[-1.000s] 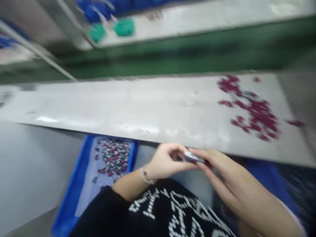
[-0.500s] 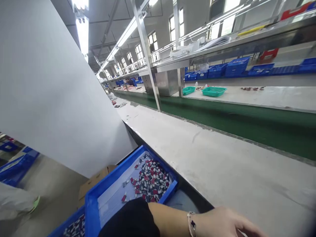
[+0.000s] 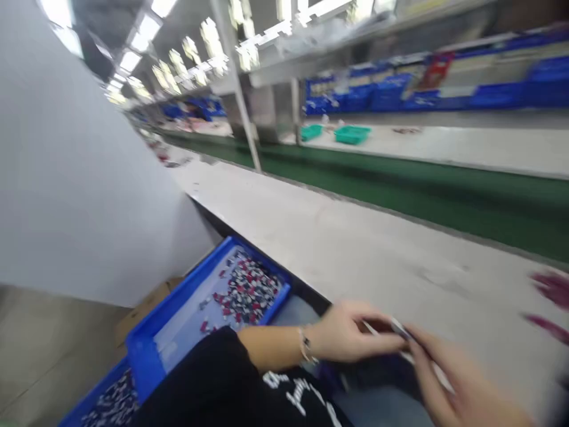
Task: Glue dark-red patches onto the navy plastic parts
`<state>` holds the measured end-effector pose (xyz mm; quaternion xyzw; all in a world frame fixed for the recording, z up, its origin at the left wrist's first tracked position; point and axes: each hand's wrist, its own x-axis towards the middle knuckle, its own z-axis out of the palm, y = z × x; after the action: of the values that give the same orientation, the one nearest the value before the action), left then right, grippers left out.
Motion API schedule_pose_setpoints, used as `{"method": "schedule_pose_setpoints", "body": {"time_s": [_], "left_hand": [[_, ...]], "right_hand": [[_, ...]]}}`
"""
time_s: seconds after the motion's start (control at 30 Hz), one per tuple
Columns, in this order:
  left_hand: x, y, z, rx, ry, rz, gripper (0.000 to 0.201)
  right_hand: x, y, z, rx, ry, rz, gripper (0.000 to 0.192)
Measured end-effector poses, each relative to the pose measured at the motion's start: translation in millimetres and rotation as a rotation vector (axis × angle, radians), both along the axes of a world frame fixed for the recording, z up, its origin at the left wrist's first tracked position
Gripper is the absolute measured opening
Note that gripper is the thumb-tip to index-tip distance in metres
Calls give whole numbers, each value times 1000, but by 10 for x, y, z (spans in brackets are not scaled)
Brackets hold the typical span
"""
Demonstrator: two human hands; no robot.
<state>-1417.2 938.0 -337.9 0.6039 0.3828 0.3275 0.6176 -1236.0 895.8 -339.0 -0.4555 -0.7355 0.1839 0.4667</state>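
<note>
My left hand (image 3: 351, 338), with a bracelet at the wrist, and my right hand (image 3: 462, 385) meet at the near edge of the grey worktable (image 3: 355, 249). Together they hold a small flat pale part (image 3: 402, 332) between their fingertips. The picture is blurred, so the part's shape is unclear. A blue bin (image 3: 178, 320) with several small red, white and dark pieces sits below the table edge, left of my left hand.
Blurred dark-red pieces (image 3: 551, 290) lie on the table at the far right. A green conveyor belt (image 3: 400, 178) runs behind the table, with teal trays (image 3: 351, 134) and blue bins (image 3: 382, 98) beyond. A grey panel (image 3: 66, 178) stands on the left.
The camera swung up and left, then partly back down. Both hands are in view again at the table edge, still joined on the small part.
</note>
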Motion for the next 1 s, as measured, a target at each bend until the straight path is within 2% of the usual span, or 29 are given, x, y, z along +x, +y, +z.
{"method": "schedule_pose_setpoints", "body": {"time_s": [0.07,0.1,0.23,0.37,0.47,0.53,0.57,0.67,0.73,0.87,1.0], "left_hand": [[-31,16,60,87,20,-12,49],[-43,40,79,112,12,-8,42],[-49,88,93,108,-94,-40,30],[8,39,23,-71,-209,-33,30],[93,72,-152,-265,-247,-39,34],[142,116,-344,-377,-257,-7,41],[154,132,-459,-421,-231,4,45],[113,126,-831,-521,-24,-55,49],[30,74,-1052,-579,109,-131,41],[-141,-30,-1318,-648,225,-216,29],[-199,-4,-1419,-659,282,-281,26]], "right_hand": [[4,-130,184,-100,-136,-75,26],[-22,-171,263,-154,-175,-122,26],[-136,-226,423,-341,-101,-183,31],[-120,-291,411,-377,-26,-183,23],[-65,-288,330,-386,-16,-196,17],[-41,-205,221,-429,-54,-216,15],[-40,-132,143,-466,-152,-262,15],[-92,186,-187,-588,-682,-465,14],[-162,407,-464,-621,-917,-507,16],[-274,593,-942,-586,-1068,-396,34],[-261,495,-1131,-485,-1180,-270,41]]}}
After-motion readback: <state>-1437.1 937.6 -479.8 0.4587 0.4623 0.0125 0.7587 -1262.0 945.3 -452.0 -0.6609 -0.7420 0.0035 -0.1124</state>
